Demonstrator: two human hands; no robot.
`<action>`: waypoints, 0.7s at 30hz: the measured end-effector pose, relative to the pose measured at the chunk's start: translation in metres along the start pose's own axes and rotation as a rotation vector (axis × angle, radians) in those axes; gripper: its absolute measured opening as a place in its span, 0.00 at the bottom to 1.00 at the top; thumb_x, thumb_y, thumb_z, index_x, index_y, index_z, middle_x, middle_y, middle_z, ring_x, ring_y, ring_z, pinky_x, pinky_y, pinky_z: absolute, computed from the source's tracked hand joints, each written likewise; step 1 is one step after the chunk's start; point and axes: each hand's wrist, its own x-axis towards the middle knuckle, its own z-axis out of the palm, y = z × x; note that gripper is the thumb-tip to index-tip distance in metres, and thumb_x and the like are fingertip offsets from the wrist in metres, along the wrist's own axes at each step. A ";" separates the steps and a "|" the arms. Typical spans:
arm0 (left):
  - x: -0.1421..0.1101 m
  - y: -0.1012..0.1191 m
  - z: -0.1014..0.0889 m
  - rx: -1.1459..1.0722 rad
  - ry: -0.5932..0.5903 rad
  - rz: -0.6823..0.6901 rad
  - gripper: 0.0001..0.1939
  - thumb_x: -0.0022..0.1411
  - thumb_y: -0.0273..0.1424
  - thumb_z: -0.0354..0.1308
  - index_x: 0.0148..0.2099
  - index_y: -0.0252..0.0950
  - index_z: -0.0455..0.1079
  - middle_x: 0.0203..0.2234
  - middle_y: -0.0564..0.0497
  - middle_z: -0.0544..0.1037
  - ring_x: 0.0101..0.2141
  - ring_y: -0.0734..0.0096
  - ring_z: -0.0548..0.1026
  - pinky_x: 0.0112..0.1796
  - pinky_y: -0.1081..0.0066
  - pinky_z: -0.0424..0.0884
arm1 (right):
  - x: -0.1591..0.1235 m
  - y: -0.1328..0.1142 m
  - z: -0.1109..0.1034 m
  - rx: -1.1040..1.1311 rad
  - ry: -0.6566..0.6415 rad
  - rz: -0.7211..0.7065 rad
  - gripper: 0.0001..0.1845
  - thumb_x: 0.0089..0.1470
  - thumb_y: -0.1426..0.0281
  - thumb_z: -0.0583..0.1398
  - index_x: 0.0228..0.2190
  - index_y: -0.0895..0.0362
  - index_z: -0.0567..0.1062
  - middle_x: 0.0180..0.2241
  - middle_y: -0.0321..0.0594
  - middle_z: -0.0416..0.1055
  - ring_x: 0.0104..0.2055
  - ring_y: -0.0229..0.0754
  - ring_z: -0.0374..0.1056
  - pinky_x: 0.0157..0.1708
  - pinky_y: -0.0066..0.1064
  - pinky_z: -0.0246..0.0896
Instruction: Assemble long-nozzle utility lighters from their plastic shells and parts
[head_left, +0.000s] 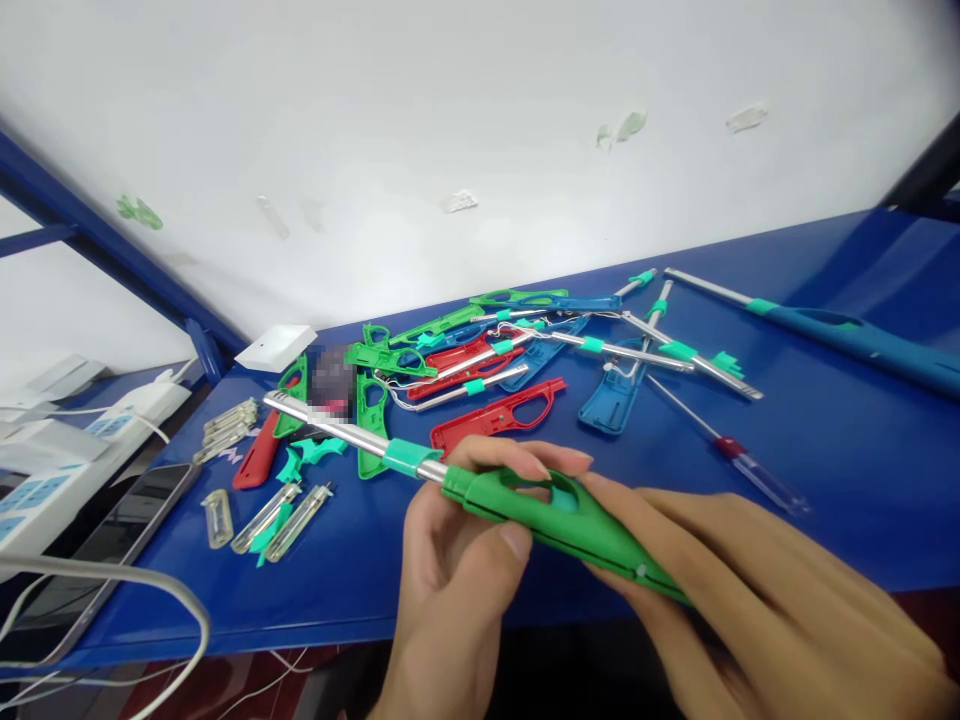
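A green long-necked gas lighter [570, 520] is held between both hands above the front of the table, its metal tube pointing up and left. My left hand [465, 580] grips it near the base of the tube, thumb on the near side, fingers curled behind. My right hand [720, 590] wraps round the rear of the handle and hides its end. A dark seam runs along the handle's lower edge. On the tube sits a turquoise collar [412, 457]. Just beyond the hands lies a red handle half [495, 418].
Lighter shells and metal tubes [637, 350] lie piled at the back. A blue lighter [862, 345] and a screwdriver [757, 475] are at right. Clear fuel tanks [296, 520], a phone [112, 560], a power strip [82, 450] and a white cable [199, 610] are at left.
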 end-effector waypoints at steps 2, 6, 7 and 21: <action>-0.001 0.002 0.000 0.012 -0.022 -0.003 0.05 0.72 0.30 0.66 0.48 0.44 0.83 0.49 0.51 0.87 0.51 0.63 0.83 0.52 0.70 0.79 | 0.001 0.000 -0.001 -0.012 0.014 0.000 0.20 0.75 0.73 0.62 0.64 0.51 0.81 0.49 0.34 0.86 0.45 0.44 0.82 0.50 0.39 0.69; -0.001 0.005 0.000 0.039 -0.057 -0.006 0.06 0.73 0.31 0.65 0.48 0.44 0.83 0.50 0.51 0.86 0.53 0.61 0.82 0.54 0.68 0.78 | 0.005 0.000 -0.003 -0.030 0.041 -0.045 0.16 0.74 0.76 0.63 0.58 0.56 0.83 0.44 0.37 0.87 0.39 0.44 0.80 0.46 0.39 0.68; -0.001 0.005 0.000 0.039 -0.061 -0.008 0.06 0.73 0.31 0.65 0.48 0.44 0.83 0.50 0.51 0.86 0.54 0.61 0.82 0.54 0.68 0.78 | 0.005 0.000 -0.004 -0.031 0.044 -0.057 0.16 0.74 0.76 0.62 0.58 0.56 0.82 0.44 0.37 0.87 0.39 0.44 0.80 0.46 0.39 0.68; -0.002 0.002 0.005 -0.012 0.015 0.009 0.07 0.71 0.29 0.68 0.49 0.45 0.83 0.47 0.54 0.88 0.53 0.64 0.83 0.56 0.70 0.78 | 0.015 0.000 -0.007 -0.021 0.014 -0.109 0.14 0.74 0.78 0.61 0.56 0.59 0.82 0.43 0.39 0.85 0.37 0.42 0.79 0.42 0.38 0.67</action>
